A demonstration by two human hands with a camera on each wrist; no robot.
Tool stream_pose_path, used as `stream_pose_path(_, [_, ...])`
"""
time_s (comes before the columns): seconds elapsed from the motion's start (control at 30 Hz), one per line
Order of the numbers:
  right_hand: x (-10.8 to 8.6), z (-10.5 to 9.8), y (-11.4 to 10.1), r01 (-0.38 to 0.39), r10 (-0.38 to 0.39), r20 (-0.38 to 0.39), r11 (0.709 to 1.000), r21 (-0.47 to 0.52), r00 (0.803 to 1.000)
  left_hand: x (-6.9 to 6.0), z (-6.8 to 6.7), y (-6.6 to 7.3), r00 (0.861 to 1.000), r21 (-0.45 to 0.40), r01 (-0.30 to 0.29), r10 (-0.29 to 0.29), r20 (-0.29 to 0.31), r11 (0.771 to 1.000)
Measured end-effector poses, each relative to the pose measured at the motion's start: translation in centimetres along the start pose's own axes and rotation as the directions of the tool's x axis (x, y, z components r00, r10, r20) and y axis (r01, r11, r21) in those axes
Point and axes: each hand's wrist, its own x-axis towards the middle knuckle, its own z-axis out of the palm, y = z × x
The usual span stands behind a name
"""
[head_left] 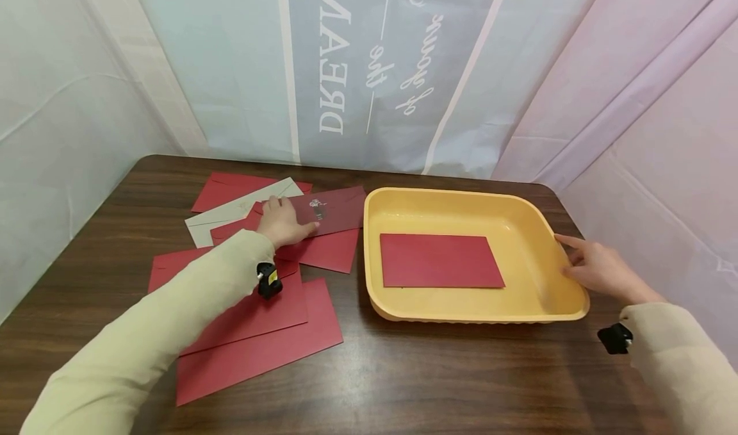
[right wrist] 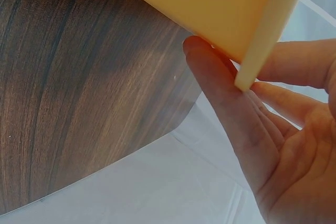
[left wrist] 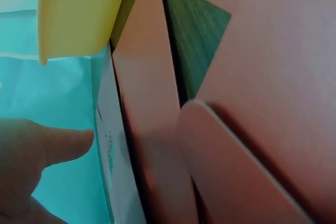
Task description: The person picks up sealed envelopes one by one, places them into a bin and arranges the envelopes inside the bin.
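Observation:
A dark red envelope [head_left: 343, 209] with a small pale printed design lies on top of the pile at the table's back. My left hand [head_left: 279, 223] is over its left end, fingers spread and thumb stretched out. In the left wrist view the thumb [left wrist: 68, 144] stands apart from the envelopes. To the right sits a yellow plastic basin [head_left: 519, 246] holding one red envelope [head_left: 441, 261] flat on its floor. My right hand [head_left: 602, 268] grips the basin's right rim, with fingers under the rim [right wrist: 257, 59] and thumb on the other side.
A cream envelope [head_left: 218, 222] and a red envelope [head_left: 230, 185] lie behind the left hand. Another red one [head_left: 328, 250] is beneath the dark red envelope. Large red envelopes [head_left: 259, 361] overlap nearer the front. Brown wood-grain table [head_left: 426, 377]; a printed curtain [head_left: 357, 89] hangs behind.

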Motion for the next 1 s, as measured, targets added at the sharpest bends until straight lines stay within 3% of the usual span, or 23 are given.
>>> stream_pose_path(0.2, [0.0, 0.2, 0.0, 0.003, -0.003, 0.001, 1.0, 0.006, 1.0, 0.3, 0.6, -0.1, 0.999, 0.156, -0.014, 0.006, 0.053, 0.988])
stream_pose_path(0.3, [0.0, 0.2, 0.0, 0.003, -0.003, 0.004, 1.0, 0.011, 1.0, 0.5, 0.7, -0.5, 0.998, 0.178, -0.02, 0.01, 0.059, 0.984])
stream_pose_path(0.4, [0.0, 0.1, 0.0, 0.002, -0.002, 0.003, 1.0, 0.011, 1.0, 0.5, 0.4, -0.9, 0.998, 0.16, -0.026, 0.016, 0.063, 0.987])
stream_pose_path(0.67, [-0.1, 0.0, 0.0, -0.003, 0.003, 0.001, 1.0, -0.001, 1.0, 0.5, -0.6, -2.4, 0.994, 0.014, -0.02, 0.018, 0.111, 1.0])
stream_pose_path(0.87, [-0.1, 0.1, 0.1, -0.007, 0.007, 0.003, 1.0, 0.002, 1.0, 0.8, -1.6, -3.5, 0.985, -0.004, -0.061, 0.061, 0.162, 0.998])
stream_pose_path(1.0, [-0.1, 0.1, 0.2, -0.008, 0.008, 0.009, 1.0, 0.011, 1.0, 0.9, -2.3, -3.9, 0.978, -0.015, -0.052, 0.054, 0.201, 0.999])
